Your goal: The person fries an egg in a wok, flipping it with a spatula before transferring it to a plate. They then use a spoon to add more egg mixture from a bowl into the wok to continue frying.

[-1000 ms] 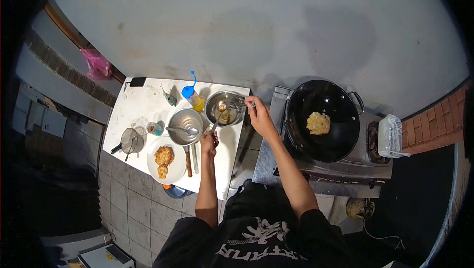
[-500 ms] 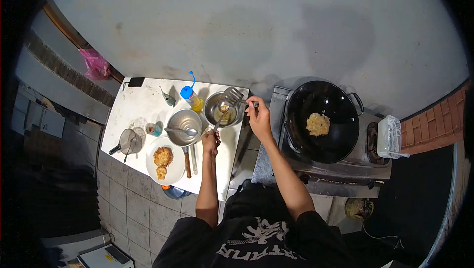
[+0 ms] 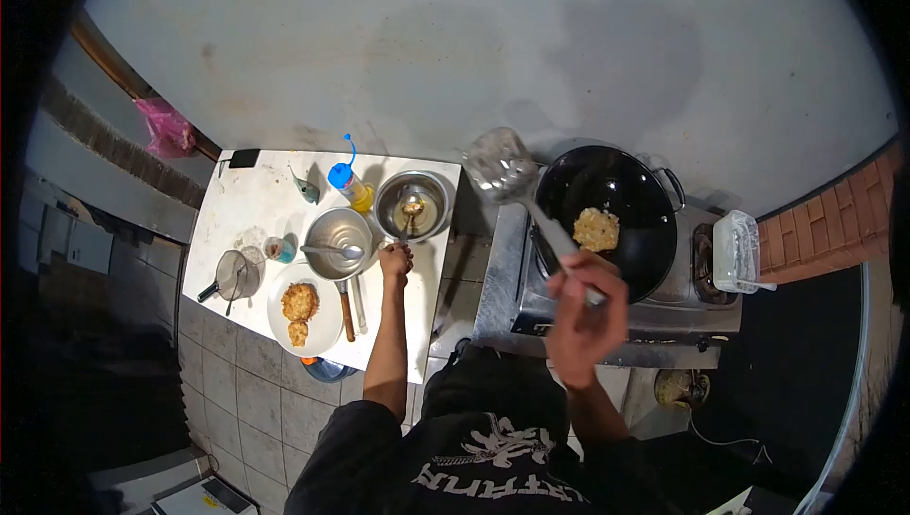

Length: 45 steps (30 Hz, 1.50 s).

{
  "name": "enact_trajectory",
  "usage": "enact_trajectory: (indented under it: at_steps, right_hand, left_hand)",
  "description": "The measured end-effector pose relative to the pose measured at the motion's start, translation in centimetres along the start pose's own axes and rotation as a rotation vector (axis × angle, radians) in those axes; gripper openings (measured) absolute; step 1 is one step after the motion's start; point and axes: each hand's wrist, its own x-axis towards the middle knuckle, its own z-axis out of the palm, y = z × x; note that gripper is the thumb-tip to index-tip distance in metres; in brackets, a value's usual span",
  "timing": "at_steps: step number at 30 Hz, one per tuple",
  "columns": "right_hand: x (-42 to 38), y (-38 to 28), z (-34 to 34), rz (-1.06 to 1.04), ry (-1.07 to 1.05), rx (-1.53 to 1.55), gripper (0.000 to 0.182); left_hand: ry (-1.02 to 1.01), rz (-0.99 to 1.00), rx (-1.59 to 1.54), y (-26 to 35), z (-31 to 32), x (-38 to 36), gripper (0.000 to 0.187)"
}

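My left hand (image 3: pixel 395 264) is closed around the handle of a metal spoon (image 3: pixel 412 209), whose head is inside a steel bowl (image 3: pixel 440 185) at the table's back right corner. A little yellowish liquid shows in that bowl. My right hand (image 3: pixel 588 311), blurred, grips a slotted spatula (image 3: pixel 504 172) by its grey handle. The spatula is raised close to the camera, its head left of the black wok (image 3: pixel 654 249). In the wok lies one pale golden fritter (image 3: pixel 596 229).
A white plate (image 3: pixel 325 330) holds browned fritters (image 3: pixel 300 303). Nearby are a saucepan (image 3: pixel 338 230) with a spoon across it, an oil bottle (image 3: pixel 352 189), a strainer (image 3: pixel 237 275) and a small jar (image 3: pixel 280 249). A plastic tub (image 3: pixel 736 251) stands right of the wok on the stove (image 3: pixel 502 297).
My right hand has swung the spatula from above the steel bowl up and right, nearer the camera. My left hand keeps the spoon at the bowl. The view has shifted slightly.
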Motion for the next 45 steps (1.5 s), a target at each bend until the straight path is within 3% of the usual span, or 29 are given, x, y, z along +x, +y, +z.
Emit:
enact_trajectory:
  at_steps: [6,11,14,17,20,23,26,28,32,34,37,45]
  right_hand:
    - [1.1,-0.6,-8.7,0.059,0.128,-0.054,0.007]
    - [2.3,0.9,-15.2,0.038,0.185,-0.130,0.009]
    - [2.9,1.7,-17.7,0.076,0.213,-0.188,0.009]
    - [3.8,4.5,-19.1,0.188,0.164,-0.329,0.006]
    - [4.7,7.6,-20.0,0.348,0.042,-0.241,0.006]
    - [4.7,10.4,-20.1,0.360,-0.109,-0.036,0.006]
    - [4.1,13.7,-20.0,0.363,-0.157,0.096,0.006]
    - [4.3,14.1,-20.1,0.382,-0.183,0.135,0.006]
    - [3.8,16.0,-20.6,0.363,-0.292,0.260,0.007]
    - [4.0,15.6,-21.2,0.376,-0.415,0.179,0.007]
    - [4.4,15.4,-21.7,0.391,-0.463,0.162,0.010]
    - [4.8,15.9,-22.5,0.409,-0.478,0.161,0.011]
  left_hand:
    - [-0.015,-0.087,0.077,0.0,-0.4,-1.0,0.033]
    - [0.000,-0.047,0.122,-2.4,-3.7,-1.0,0.044]
    - [0.115,0.057,0.175,-2.4,-3.5,-3.6,0.034]
    - [0.229,0.169,0.256,-0.4,-1.3,-8.7,0.031]
    - [0.082,0.239,0.233,2.6,2.3,-14.8,0.023]
    - [-0.104,0.363,0.331,4.3,6.1,-20.0,0.023]
    - [-0.158,0.450,0.323,4.8,9.5,-23.7,0.028]
    - [-0.135,0.403,0.299,5.3,12.0,-26.3,0.024]
    - [-0.106,0.520,0.406,6.1,15.1,-28.8,0.027]
    - [-0.065,0.547,0.392,6.3,15.9,-29.4,0.027]
    - [0.000,0.659,0.501,6.5,16.8,-30.0,0.030]
    - [0.157,0.718,0.658,6.0,18.0,-29.4,0.031]
